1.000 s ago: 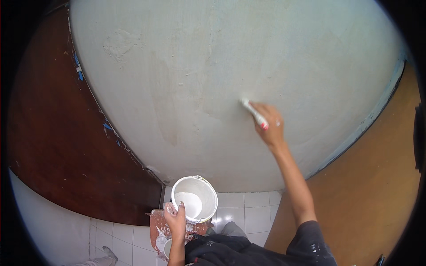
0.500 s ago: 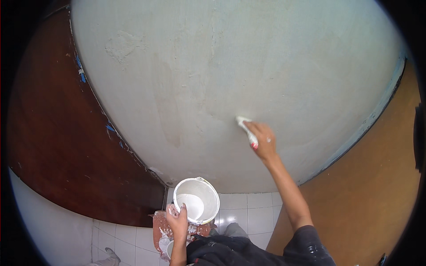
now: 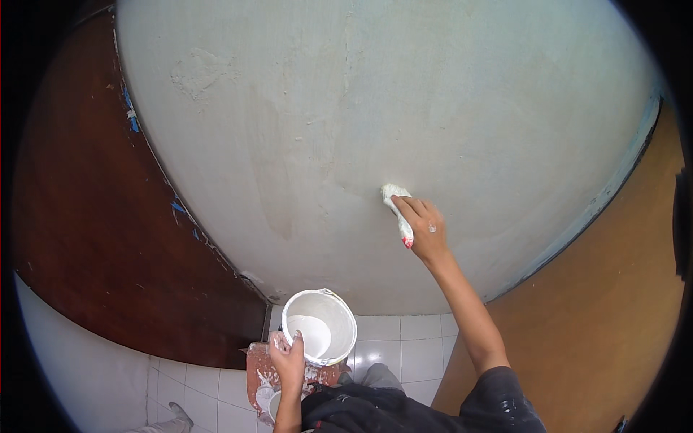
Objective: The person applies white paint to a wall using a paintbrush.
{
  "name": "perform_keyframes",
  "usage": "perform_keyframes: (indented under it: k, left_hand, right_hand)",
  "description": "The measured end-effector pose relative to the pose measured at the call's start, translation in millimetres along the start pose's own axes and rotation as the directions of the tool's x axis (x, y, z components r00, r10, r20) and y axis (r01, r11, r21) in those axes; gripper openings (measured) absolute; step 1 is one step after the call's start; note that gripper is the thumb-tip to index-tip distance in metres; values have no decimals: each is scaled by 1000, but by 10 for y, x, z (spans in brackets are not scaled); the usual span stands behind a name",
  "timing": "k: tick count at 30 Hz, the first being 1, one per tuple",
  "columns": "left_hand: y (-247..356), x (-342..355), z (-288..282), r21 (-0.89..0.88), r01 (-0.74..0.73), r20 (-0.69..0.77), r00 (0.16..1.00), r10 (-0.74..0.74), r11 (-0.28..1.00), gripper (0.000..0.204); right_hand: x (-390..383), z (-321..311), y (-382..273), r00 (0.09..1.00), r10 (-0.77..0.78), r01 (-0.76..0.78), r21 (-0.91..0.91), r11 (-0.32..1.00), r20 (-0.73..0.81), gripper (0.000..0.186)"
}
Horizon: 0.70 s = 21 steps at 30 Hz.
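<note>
My right hand is closed around the handle of a paintbrush, white with a red end. Its paint-loaded bristles press against the pale grey-white wall in front of me. A white paint spot marks the back of that hand. Low on the left, my left hand grips the rim of a white bucket, thumb over the inside edge. White paint covers the bottom of the bucket, which tilts slightly.
A dark brown wooden panel bounds the wall on the left, a lighter brown one on the right. Below the bucket lies a paint-spattered reddish board with a white container. Another person's shoe rests on white floor tiles.
The brush has shifted slightly left and up on the wall and turned, so more of its bristles show. The left hand and bucket have barely moved.
</note>
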<state>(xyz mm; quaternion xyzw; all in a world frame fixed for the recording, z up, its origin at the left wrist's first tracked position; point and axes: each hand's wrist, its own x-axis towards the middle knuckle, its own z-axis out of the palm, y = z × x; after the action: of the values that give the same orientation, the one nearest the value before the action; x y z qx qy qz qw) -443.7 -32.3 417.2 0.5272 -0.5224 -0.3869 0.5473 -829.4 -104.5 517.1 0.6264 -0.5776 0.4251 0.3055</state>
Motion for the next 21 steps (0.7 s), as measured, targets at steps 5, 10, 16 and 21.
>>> perform_keyframes:
  k: [5, 10, 16, 21]
  left_hand:
    - [-28, 12, 1, -14, 2, 27, 1000, -1, 1000, 19]
    - [-35, 23, 30, -68, -3, 13, 1000, 4, 998, 19]
    - [-54, -4, 91, -8, -18, -10, 1000, 18, 1000, 18]
    - [-34, -42, 155, 4, -14, -4, 1000, 14, 1000, 18]
  right_hand:
    - [643, -423, 225, 991, -43, 43, -7, 999, -129, 51]
    - [1269, -865, 132, 969, 24, -30, -21, 999, -244, 51]
    - [185, -67, -3, 995, -99, 100, -65, 993, 11, 50]
    - [443, -309, 163, 996, -87, 85, 56, 995, 22, 48]
